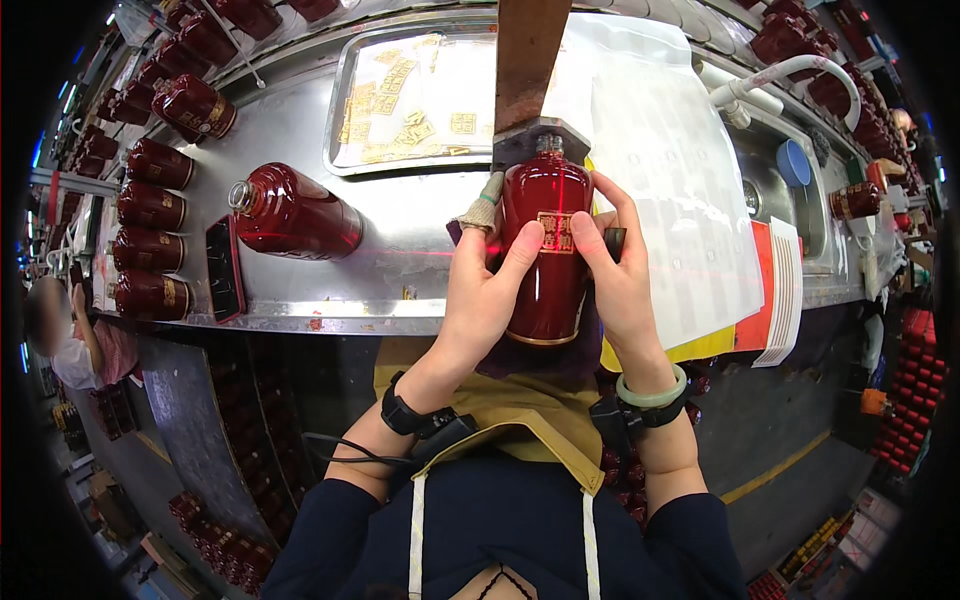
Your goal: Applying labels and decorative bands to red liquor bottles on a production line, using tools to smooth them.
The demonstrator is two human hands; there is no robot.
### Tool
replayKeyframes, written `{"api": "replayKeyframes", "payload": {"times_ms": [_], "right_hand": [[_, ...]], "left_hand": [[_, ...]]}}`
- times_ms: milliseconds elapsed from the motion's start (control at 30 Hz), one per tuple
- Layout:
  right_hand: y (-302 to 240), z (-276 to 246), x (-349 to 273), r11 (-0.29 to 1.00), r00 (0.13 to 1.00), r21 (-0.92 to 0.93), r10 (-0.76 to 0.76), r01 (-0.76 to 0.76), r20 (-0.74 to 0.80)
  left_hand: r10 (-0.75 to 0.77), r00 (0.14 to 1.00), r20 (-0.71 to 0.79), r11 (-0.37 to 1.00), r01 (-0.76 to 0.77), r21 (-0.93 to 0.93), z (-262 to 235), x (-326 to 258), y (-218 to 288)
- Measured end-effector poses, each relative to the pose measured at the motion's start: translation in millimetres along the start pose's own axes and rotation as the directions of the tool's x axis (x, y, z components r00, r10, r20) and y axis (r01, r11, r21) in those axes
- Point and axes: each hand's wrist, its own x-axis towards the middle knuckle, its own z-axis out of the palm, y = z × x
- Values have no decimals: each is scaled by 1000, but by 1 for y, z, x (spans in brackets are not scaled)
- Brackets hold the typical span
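Note:
A glossy dark-red glass bottle (545, 300) lies in front of me with its clear neck pointing away. My left hand (485, 275) grips its left side, thumb on the glass, a knitted cover on a finger. From the other side my right hand (622, 275) holds it, thumb pressed at the edge of a small gold label (556, 233). Thin red light lines cross the bottle around the label. A small dark piece (614, 243) shows by my right fingers; its kind cannot be made out. Purple cloth shows beneath the bottle.
A metal tray (345, 165) with loose gold labels lies behind. Left are another red bottle (300, 212), a narrow dark tray (226, 270) and several more bottles. A brown post (530, 60) rises ahead. Right are translucent sheets (665, 190) and a sink with a blue bowl (793, 163).

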Motion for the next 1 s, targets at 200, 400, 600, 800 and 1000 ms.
{"api": "replayKeyframes", "payload": {"times_ms": [200, 400, 600, 800, 1000], "right_hand": [[-2, 1, -2, 1000, 1000, -2, 6, -6, 2], [-10, -6, 1, 992, 995, 91, 84, -88, 44], [-10, -6, 2, 997, 996, 28, 71, -72, 54], [-13, -9, 3, 989, 990, 84, 118, -124, 74], [-10, -7, 1, 992, 993, 74, 97, -102, 71]], "left_hand": [[-31, 1000, 4, 999, 31, -19, -1, -1, 0], [-48, 998, 35, 984, 53, -168, -4, 3, 3], [-104, 994, 43, 989, 108, -104, -5, 11, 7], [-120, 991, 51, 978, 127, -168, -8, 12, 6], [-91, 994, 61, 992, 96, -82, -5, 10, 7]]}}
